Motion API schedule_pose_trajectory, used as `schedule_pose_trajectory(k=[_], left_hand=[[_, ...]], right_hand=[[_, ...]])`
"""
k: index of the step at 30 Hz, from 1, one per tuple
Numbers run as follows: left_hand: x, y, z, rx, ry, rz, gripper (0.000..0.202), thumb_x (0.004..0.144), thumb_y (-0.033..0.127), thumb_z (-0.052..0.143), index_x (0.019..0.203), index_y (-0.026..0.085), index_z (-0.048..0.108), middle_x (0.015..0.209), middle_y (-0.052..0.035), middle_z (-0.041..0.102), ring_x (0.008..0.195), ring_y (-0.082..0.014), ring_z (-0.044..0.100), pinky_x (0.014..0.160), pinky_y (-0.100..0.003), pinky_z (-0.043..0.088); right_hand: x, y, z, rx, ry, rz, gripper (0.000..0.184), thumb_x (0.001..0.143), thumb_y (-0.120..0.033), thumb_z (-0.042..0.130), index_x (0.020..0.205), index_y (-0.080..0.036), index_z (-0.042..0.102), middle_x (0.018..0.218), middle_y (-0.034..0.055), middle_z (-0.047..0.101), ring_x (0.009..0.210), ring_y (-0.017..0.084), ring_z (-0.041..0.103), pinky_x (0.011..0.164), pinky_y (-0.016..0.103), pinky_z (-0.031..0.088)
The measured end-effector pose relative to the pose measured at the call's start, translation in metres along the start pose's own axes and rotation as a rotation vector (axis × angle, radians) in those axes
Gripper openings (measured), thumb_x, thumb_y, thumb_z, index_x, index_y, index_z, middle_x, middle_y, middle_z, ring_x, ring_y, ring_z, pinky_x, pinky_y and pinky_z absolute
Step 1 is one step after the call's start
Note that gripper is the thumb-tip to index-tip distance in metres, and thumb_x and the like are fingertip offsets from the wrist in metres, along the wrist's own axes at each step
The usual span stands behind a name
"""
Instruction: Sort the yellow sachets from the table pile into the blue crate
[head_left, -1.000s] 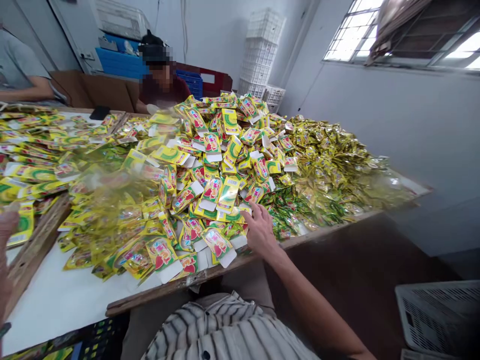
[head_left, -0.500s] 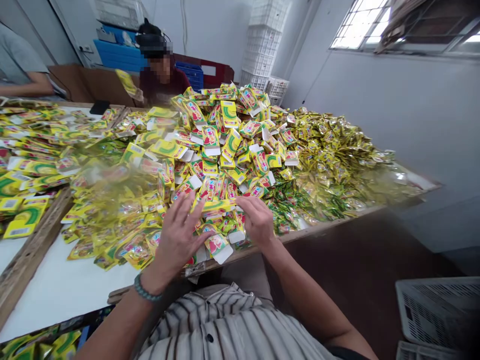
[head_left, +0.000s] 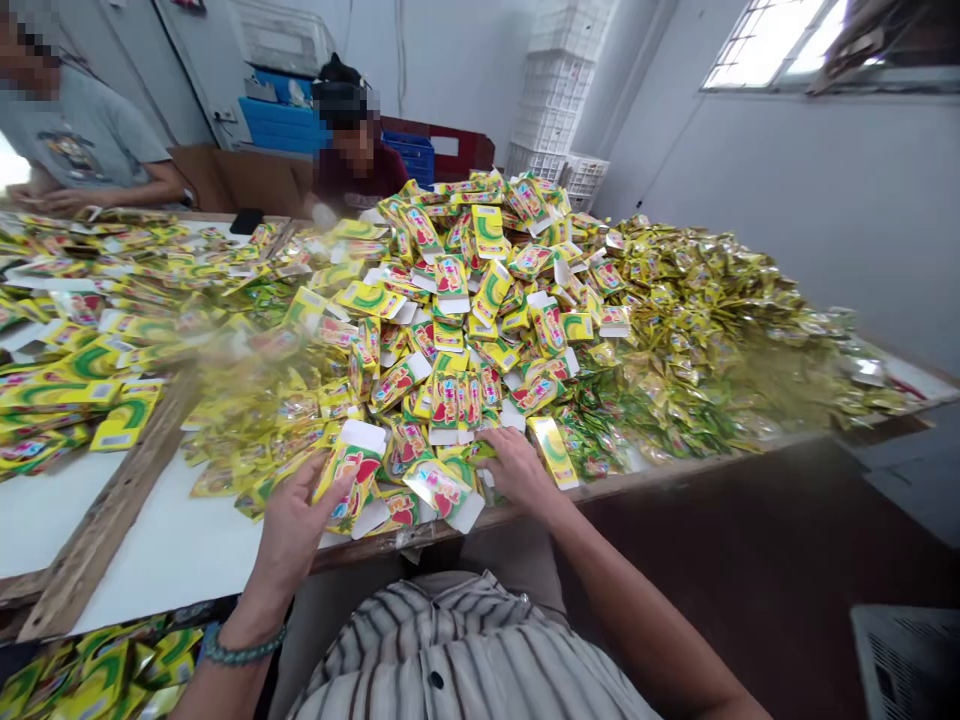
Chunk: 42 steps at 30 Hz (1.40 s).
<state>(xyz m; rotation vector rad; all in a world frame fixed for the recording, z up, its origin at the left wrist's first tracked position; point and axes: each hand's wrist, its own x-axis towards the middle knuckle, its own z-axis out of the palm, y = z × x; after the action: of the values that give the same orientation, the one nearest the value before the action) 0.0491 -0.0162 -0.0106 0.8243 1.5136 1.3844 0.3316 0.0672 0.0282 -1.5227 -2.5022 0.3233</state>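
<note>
In my left hand (head_left: 304, 510) is a small yellow and green carton (head_left: 356, 475) with a red fruit print, tilted up, its white end flap standing open. My fingers and thumb close on its sides. My right hand (head_left: 517, 468) is at the near side of the heap, its fingertips pinched at a yellow-green sachet (head_left: 476, 453) that is partly hidden. Just right of that hand lies a yellow carton (head_left: 553, 452). Between my hands another carton (head_left: 442, 490) rests with its white flap toward me.
A tall heap of cartons (head_left: 450, 285) rises ahead. Foil sachets (head_left: 690, 300) are piled to the right, more lie left. A wooden strip (head_left: 112, 510) divides the white tabletop (head_left: 161, 545). Two people sit across the table. A grey crate (head_left: 911, 650) stands low at right.
The carton that was between both hands has left them; one now lies right of my right hand. My left hand moved left and took an open carton. The view has swung left.
</note>
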Motion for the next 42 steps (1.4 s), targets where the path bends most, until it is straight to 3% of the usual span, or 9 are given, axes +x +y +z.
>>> schedule_pose_trajectory(k=[8,12,15,18,22,26,33,37,42], left_hand=[[-0.023,0.004,-0.003,-0.336,-0.214,-0.282,0.047,0.059,0.036,0.084,0.1,0.018,0.067,0.094,-0.0059,0.075,0.083,-0.0238,0.07,0.074,-0.034,0.057],[-0.035,0.018,0.015,-0.205,-0.456,-0.159,0.038,0.064,0.034,0.081,0.098,0.019,0.074,0.114,-0.009,0.071,0.107,-0.0281,0.063,0.095,-0.038,0.049],[-0.038,0.027,0.021,-0.175,-0.532,-0.038,0.035,0.072,0.035,0.075,0.104,0.02,0.074,0.125,-0.0082,0.065,0.117,-0.0281,0.057,0.102,-0.036,0.043],[-0.038,0.027,0.011,-0.218,-0.522,-0.071,0.037,0.075,0.038,0.072,0.107,0.018,0.073,0.106,-0.0074,0.073,0.098,-0.0253,0.065,0.089,-0.034,0.05],[-0.042,0.018,-0.017,-0.168,-0.49,-0.119,0.033,0.072,0.039,0.075,0.095,0.015,0.076,0.091,-0.0063,0.075,0.082,-0.0224,0.066,0.074,-0.028,0.052],[-0.045,0.006,-0.042,-0.259,-0.313,-0.173,0.035,0.07,0.039,0.076,0.094,0.015,0.075,0.092,-0.0062,0.075,0.08,-0.0211,0.067,0.072,-0.027,0.052],[-0.045,-0.017,-0.074,-0.375,-0.024,-0.209,0.043,0.069,0.039,0.077,0.107,0.019,0.072,0.105,-0.006,0.075,0.088,-0.0223,0.069,0.079,-0.029,0.053],[-0.049,-0.022,-0.083,-0.381,0.01,-0.194,0.041,0.072,0.041,0.074,0.107,0.018,0.072,0.101,-0.0066,0.075,0.087,-0.0228,0.069,0.076,-0.028,0.054],[-0.051,-0.027,-0.087,-0.469,-0.03,-0.228,0.04,0.071,0.038,0.076,0.104,0.018,0.071,0.099,-0.0069,0.076,0.084,-0.0223,0.07,0.075,-0.029,0.055]], right_hand=[[0.004,-0.015,-0.021,0.578,0.211,0.185,0.015,0.084,-0.034,0.056,0.084,-0.021,0.049,0.073,-0.0003,0.057,0.065,0.015,0.052,0.061,0.026,0.041],[0.012,-0.057,-0.015,1.049,0.22,0.213,0.026,0.074,-0.037,0.067,0.086,-0.023,0.049,0.083,0.0013,0.063,0.08,0.018,0.059,0.07,0.028,0.049],[0.015,-0.086,-0.006,1.206,0.044,0.202,0.033,0.072,-0.035,0.071,0.099,-0.024,0.053,0.092,0.0015,0.065,0.08,0.017,0.061,0.069,0.028,0.05],[0.018,-0.102,0.002,1.212,-0.245,0.141,0.039,0.076,-0.035,0.068,0.111,-0.024,0.058,0.095,0.0028,0.066,0.076,0.016,0.062,0.068,0.029,0.05],[0.032,-0.113,0.003,0.932,-0.505,-0.039,0.019,0.075,-0.032,0.065,0.089,-0.02,0.07,0.077,0.001,0.067,0.066,0.015,0.058,0.061,0.026,0.046],[0.052,-0.134,0.003,0.674,-0.4,-0.134,0.008,0.075,-0.024,0.062,0.072,-0.018,0.067,0.068,-0.0004,0.063,0.065,0.013,0.053,0.06,0.023,0.041],[0.075,-0.182,0.032,1.022,-0.224,0.085,0.028,0.069,-0.042,0.07,0.071,-0.018,0.055,0.063,-0.0026,0.05,0.057,0.011,0.043,0.053,0.023,0.039],[0.075,-0.192,0.043,0.849,-0.336,0.0,0.03,0.069,-0.038,0.07,0.059,-0.017,0.051,0.055,-0.005,0.04,0.054,0.009,0.035,0.051,0.021,0.03],[0.081,-0.188,0.046,0.984,-0.677,-0.008,0.032,0.071,-0.047,0.07,0.073,-0.016,0.062,0.068,-0.0012,0.058,0.063,0.012,0.049,0.061,0.023,0.041]])
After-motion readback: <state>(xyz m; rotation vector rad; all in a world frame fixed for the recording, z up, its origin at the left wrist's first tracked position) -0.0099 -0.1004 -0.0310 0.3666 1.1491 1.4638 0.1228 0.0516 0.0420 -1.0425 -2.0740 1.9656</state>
